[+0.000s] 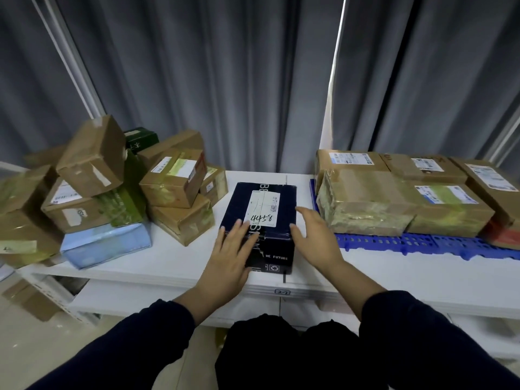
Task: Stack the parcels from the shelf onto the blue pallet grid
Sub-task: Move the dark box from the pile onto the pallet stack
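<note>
Navy parcel (261, 218) mid white shelf (174, 263), left hand (230, 249) flat on its near corner, fingers straight, right hand (316, 235) spread, unclenched, at its right edge, blue pallet grid (394, 242) just beside, bearing brown parcels (365, 204)

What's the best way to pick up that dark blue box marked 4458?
By its two long side faces, one hand from each side. The dark blue box lies flat with bare shelf on either side and looks too wide for one hand. The left hand touches its left edge; the right hand is at its right.
</note>
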